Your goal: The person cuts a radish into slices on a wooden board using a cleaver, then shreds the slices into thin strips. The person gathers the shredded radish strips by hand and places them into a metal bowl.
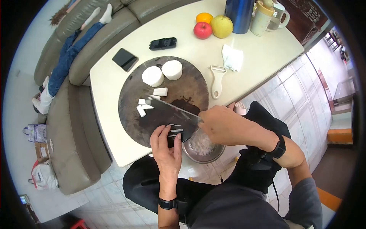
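My right hand (219, 124) is closed around the handle of a kitchen knife (173, 108), whose blade reaches left across a dark round cutting board (127, 103). My left hand (166, 147) is at the board's near edge, fingers bent and thumb opposite, holding thin strips of white radish (176, 131). Beyond the blade are a few small white offcuts (141, 110) and a short white block (160, 91). Two thick round radish pieces (153, 76) stand at the board's far side. Below the right hand, a metal bowl (203, 159) contains white shreds, partly hidden by the hand.
On the cream table (108, 91) lie a phone (125, 60), a black case-like object (163, 44), a white peeler (217, 82) and a crumpled tissue (232, 58). A red apple (203, 30), other fruit and a blue flask (239, 15) stand behind. Someone's legs rest on the sofa (72, 133).
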A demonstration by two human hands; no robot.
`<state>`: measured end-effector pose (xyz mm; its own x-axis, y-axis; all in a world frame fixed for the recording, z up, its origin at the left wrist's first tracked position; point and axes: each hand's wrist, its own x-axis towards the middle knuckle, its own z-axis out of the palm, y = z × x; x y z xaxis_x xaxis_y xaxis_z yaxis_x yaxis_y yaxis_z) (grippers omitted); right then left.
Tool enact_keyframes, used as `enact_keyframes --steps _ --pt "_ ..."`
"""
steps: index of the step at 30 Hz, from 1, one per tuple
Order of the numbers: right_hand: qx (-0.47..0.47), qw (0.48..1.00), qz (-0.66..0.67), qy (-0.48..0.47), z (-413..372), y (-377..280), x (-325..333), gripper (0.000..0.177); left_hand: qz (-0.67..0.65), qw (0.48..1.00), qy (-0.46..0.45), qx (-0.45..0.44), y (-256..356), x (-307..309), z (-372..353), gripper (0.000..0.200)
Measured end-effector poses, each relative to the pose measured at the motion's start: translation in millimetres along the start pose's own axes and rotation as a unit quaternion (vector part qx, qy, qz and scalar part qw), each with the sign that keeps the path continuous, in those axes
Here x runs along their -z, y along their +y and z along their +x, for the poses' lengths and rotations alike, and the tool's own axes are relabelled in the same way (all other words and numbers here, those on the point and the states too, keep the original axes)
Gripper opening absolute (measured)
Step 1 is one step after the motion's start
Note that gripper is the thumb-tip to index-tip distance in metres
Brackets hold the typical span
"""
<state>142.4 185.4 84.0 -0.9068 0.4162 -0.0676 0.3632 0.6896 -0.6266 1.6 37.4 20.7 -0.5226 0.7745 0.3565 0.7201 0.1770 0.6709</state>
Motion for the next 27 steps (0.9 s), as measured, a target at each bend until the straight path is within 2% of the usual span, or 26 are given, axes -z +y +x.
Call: enact_keyframes --steps 2,4,5,6,7,8,10,15,18,20,21,23,24,25,26,27 --pt "0.004 0.999 0.036 0.02 -3.3 -2.7 8.6 0.021 -0.03 0.999 0.028 0.016 -6.6 1.9 -1.3 0.028" --pt "-0.083 0.981 0.167 -0.061 -6.0 -7.2 20.6 0.027 -0.063 0.996 0.055 0.033 -3.5 3.3 0.4 0.027" --pt "-0.078 0.982 0.165 -0.058 -8.4 -6.5 21.9 0.027 -0.285 0.943 0.06 0.16 1.4 3.7 2.5 0.029" --pt "-0.091 0.952 0.276 -0.095 -10.5 -3.3 21.3 0.028 -0.49 0.826 0.06 0.274 6.2 5.5 4.8 0.032" --pt "-0.101 0.909 0.382 -0.132 -11.0 -0.6 20.7 0.029 -0.592 0.749 0.014 0.296 9.0 11.3 7.4 0.033" --pt "-0.094 0.912 0.378 -0.13 -11.0 -0.1 19.6 0.029 -0.593 0.752 0.017 0.288 8.4 13.1 8.0 0.033" --pt "-0.081 0.873 0.459 -0.141 -11.5 0.8 13.7 0.028 -0.774 0.546 -0.073 0.311 2.2 12.4 6.6 0.033" --pt "-0.098 0.867 0.469 -0.136 -13.1 -1.4 6.8 0.03 -0.782 0.526 -0.069 0.327 -3.3 11.8 -1.4 0.026" --pt "-0.097 0.882 0.441 -0.134 -13.6 2.0 2.0 0.029 -0.771 0.52 -0.041 0.364 -7.7 10.9 -8.7 0.027" --pt "-0.113 0.893 0.42 -0.118 -15.1 5.2 2.9 0.028 -0.722 0.563 0.011 0.402 -7.5 12.5 -13.5 0.032" --pt "-0.11 0.894 0.418 -0.12 -16.5 4.5 5.9 0.028 -0.723 0.563 0.014 0.4 -6.9 14.6 -17.3 0.032" --pt "-0.082 0.983 0.159 -0.031 -19.7 2.5 13.2 0.02 -0.702 0.575 0.016 0.421 -5.5 20.0 -27.8 0.034" --pt "-0.079 0.984 0.158 -0.034 -22.6 8.2 9.2 0.02 -0.702 0.574 0.02 0.42 -5.1 20.5 -34.7 0.034" --pt "-0.034 0.999 0.027 0.012 -26.6 16.9 0.7 0.02 -0.692 0.58 0.018 0.429 -3.9 19.3 -42.5 0.033" --pt "0.011 0.993 -0.102 0.058 -28.3 21.0 -5.0 0.021 -0.681 0.586 0.015 0.439 -2.7 17.6 -50.0 0.033" --pt "0.014 0.993 -0.102 0.055 -28.3 19.4 -4.9 0.021 -0.678 0.584 0.019 0.446 -2.4 14.4 -56.8 0.033"
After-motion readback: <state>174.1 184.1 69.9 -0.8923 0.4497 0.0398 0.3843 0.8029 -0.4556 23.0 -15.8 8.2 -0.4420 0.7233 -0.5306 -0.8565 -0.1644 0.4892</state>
